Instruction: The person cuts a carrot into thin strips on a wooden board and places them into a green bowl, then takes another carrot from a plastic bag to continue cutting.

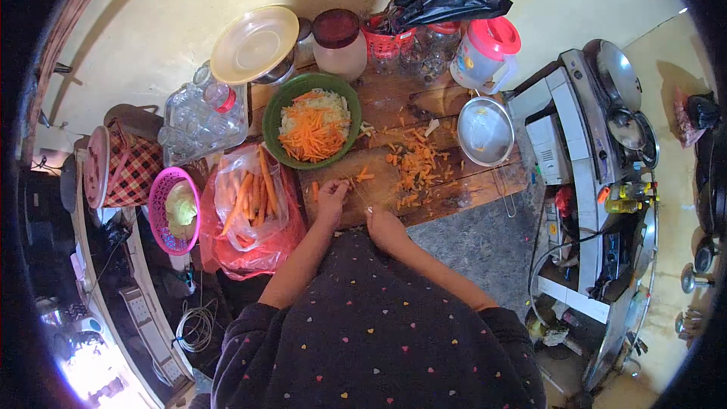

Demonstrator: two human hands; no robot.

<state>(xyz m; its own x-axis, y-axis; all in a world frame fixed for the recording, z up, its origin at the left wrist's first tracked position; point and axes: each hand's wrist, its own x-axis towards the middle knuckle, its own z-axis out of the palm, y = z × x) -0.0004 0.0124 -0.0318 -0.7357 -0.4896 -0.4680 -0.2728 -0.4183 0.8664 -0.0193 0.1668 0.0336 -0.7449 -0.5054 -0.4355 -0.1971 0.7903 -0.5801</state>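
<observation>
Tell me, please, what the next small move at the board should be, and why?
Probably another cut: the right hand holds what looks like a knife beside the left hand, which rests on the wooden board near a small carrot piece, with cut strips already heaped alongside.

Bowl [312, 117] behind cutting board [379, 182]; carrot bag [250, 201] to L, metal pan [485, 131] to R, jug [485, 53] behind pan.
</observation>
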